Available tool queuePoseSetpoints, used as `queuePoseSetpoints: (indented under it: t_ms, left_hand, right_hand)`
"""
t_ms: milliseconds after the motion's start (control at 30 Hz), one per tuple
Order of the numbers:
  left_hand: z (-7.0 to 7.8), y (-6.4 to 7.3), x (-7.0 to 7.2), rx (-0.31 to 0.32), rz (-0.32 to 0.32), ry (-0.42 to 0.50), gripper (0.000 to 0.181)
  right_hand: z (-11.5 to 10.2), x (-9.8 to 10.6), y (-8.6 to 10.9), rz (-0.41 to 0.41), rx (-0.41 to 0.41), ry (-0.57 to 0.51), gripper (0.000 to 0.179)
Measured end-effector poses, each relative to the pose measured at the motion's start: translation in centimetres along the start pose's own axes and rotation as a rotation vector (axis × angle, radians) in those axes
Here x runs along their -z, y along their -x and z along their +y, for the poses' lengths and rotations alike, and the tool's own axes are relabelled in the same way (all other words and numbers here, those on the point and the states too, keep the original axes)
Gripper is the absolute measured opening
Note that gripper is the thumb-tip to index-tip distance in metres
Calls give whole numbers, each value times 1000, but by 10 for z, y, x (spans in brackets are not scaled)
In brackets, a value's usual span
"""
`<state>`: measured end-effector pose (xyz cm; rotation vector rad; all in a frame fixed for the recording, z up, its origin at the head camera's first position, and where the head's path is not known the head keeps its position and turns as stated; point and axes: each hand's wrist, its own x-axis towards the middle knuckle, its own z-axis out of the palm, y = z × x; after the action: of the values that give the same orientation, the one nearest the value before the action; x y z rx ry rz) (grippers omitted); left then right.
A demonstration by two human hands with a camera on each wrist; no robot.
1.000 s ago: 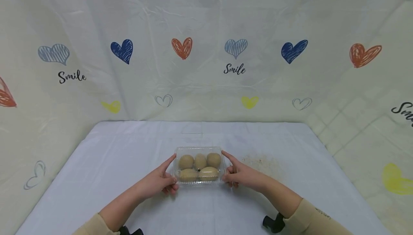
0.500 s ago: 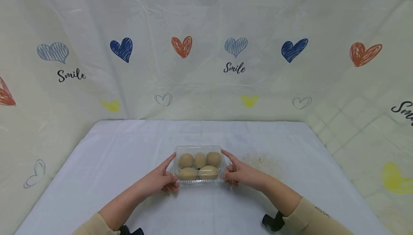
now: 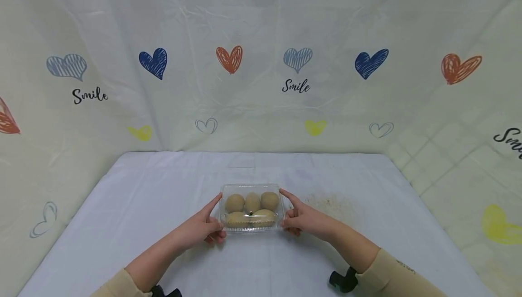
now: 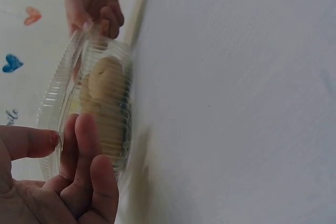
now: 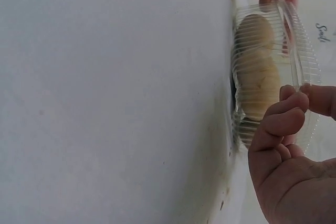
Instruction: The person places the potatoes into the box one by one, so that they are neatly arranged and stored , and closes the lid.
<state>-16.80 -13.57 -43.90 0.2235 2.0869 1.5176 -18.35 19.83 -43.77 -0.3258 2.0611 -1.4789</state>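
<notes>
A clear plastic clamshell box with ribbed sides sits in the middle of the white table, its lid down. Inside lie several tan, rounded, potato-like things. My left hand holds the box's left side, index finger stretched along it toward the far corner. On the opposite side my right hand does the same. In the left wrist view the left thumb and fingers pinch the box's rim; the right wrist view shows the right thumb and fingers pinching the rim too.
White cloth covers the table. Brownish specks or stains mark it right of the box. A wall sheet printed with hearts rises behind. Black wrist-worn devices sit below both hands.
</notes>
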Motion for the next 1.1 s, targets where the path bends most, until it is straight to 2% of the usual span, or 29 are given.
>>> queuePoseSetpoints:
  t_ms: [467,733,1100]
  left_hand:
    - [-1,2,0,-34,-10,15,85]
    - [-8,-1,3,-50,-34,37,85]
    - [-14,-3,6,-65,-46,7,84]
  right_hand:
    - [0,0,0,-1,-10,26,92]
    - [-2,1,1,-8,-7,59,92]
    - [1,6,3,-17,7,110,87]
